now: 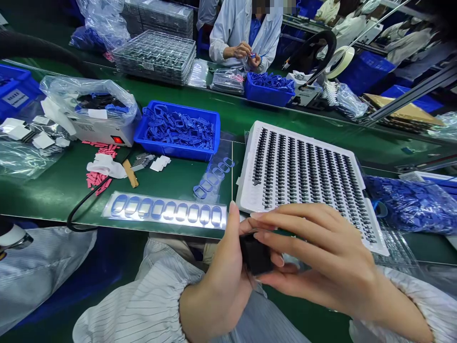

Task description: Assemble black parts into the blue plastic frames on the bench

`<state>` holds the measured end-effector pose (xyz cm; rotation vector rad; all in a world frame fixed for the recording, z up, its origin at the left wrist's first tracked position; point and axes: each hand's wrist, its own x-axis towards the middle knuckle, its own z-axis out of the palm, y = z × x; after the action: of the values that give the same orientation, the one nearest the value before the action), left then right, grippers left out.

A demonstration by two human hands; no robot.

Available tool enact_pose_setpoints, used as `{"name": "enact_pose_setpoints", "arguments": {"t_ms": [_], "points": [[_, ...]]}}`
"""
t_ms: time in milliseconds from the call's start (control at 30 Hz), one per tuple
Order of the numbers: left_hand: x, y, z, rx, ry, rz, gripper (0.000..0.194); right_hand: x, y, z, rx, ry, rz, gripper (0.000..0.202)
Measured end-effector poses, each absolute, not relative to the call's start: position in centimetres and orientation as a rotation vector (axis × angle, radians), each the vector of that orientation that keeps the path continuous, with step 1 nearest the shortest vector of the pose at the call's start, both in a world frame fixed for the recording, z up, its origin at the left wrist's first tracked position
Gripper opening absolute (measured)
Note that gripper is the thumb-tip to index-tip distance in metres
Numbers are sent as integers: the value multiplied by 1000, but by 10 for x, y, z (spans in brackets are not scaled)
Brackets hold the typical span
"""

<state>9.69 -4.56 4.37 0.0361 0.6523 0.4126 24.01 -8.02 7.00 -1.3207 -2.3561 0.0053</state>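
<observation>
Both of my hands are at the table's front edge, around a small black object [256, 255]. My left hand [228, 271] grips it from the left, thumb pointing up along its side. From the right, my right hand [317, 257] has its fingertips on the top and edge of the same object. Just behind the hands lies a white tray [246, 188] with rows of small black parts [289, 166]. To their left is a clear strip [134, 216] bearing oval blue-rimmed pieces [169, 210]. The underside of the black object is hidden by my fingers.
A blue bin [178, 151] of blue parts stands at the back left, near a bagged box [96, 128]. Pink pieces [97, 181] lie left. A blue bag of parts [414, 205] lies right. A person [246, 38] works across the table.
</observation>
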Motion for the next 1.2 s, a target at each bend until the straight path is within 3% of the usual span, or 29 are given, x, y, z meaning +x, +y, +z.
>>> {"name": "enact_pose_setpoints", "arguments": {"t_ms": [267, 467, 600, 800, 967, 1200], "points": [[104, -43, 35, -32, 780, 539, 46, 242, -70, 55, -1405, -2221, 346, 39], [104, -42, 36, -14, 784, 523, 50, 242, -69, 48, -1353, -2111, 522, 40], [100, -42, 42, 66, 766, 508, 52, 245, -70, 54, -1299, -2090, 499, 44], [98, -43, 42, 73, 652, 511, 51, 250, -73, 66, -1187, -1921, 347, 34], [97, -44, 43, 76, 649, 493, 51, 255, -74, 65, -1139, -1866, 282, 45], [98, -41, 46, 60, 676, 492, 50, 258, -75, 62, -1156, -1829, 231, 46]]}}
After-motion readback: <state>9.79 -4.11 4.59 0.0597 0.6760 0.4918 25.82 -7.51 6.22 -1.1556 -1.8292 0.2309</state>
